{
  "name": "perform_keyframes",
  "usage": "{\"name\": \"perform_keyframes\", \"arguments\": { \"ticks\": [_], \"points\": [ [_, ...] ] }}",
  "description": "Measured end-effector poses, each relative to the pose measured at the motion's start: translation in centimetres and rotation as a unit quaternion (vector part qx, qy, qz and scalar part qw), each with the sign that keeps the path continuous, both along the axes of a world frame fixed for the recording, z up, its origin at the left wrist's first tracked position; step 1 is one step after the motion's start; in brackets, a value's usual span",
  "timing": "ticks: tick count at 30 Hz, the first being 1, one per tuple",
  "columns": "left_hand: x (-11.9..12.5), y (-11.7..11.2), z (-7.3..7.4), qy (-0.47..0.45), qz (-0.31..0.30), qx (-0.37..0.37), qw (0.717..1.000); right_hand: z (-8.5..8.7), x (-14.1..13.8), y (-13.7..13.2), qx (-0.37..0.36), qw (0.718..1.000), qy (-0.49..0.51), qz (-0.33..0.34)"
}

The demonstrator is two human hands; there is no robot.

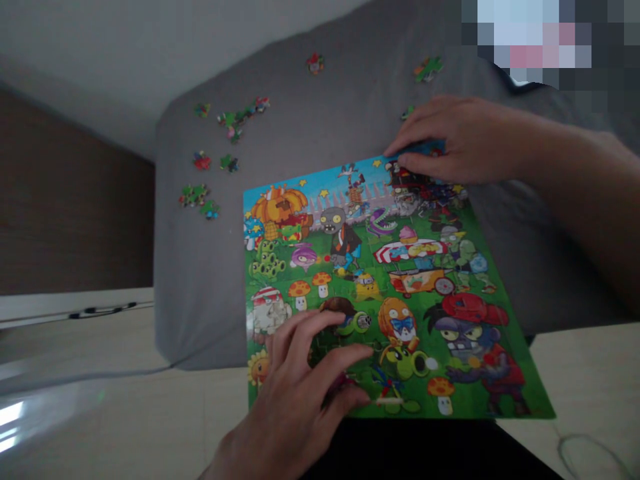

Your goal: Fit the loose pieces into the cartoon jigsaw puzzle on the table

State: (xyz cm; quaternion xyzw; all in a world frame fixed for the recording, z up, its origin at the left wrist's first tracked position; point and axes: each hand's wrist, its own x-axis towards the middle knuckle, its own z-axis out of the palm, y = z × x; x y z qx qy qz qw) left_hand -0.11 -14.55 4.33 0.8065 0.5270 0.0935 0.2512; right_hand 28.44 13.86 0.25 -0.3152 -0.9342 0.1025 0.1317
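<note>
Fingers of the left hand [295, 393] are spread and bent a little, their tips resting on the near left part of the jigsaw puzzle [400, 267], over the brown and green cartoon plants printed there; the hand grips nothing and only presses down, palm raised off the picture and the wrist coming up from the bottom edge of the view. The right hand [450, 137] reaches in from the right, forearm slanting across the upper corner of the view, and lies palm down on the puzzle's far right corner. Its fingers are held close together and nearly straight, with the thumb tucked just under the forefinger at the puzzle's top edge; whether a piece is pinched between them cannot be told. The puzzle is almost wholly assembled, a bright green scene with cartoon zombies and plants, and it lies flat on a grey cloth-covered surface [200, 287], its near edge reaching out past the edge of that surface towards the person. Loose puzzle pieces [235, 120] lie scattered on the cloth well beyond the puzzle's far left corner, a small cluster [195, 195] lies nearer to that corner, and single pieces [428, 68] rest just beyond the right hand. Pale flooring [125, 413] shows below the cloth on the left.
</note>
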Motion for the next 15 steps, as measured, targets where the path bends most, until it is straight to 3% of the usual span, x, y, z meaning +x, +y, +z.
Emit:
{"name": "perform_keyframes", "arguments": {
  "ticks": [8, 15],
  "points": [
    [0.05, 0.05, 0.02, 0.076, -0.013, -0.021, 0.997, -0.34, 0.14, 0.12, 0.011, 1.0, 0.008, 0.01],
    [0.39, 0.1, 0.18, 0.088, -0.023, -0.016, 0.996, -0.42, 0.0, 0.17, 0.006, 1.0, 0.019, 0.018]
  ]
}}
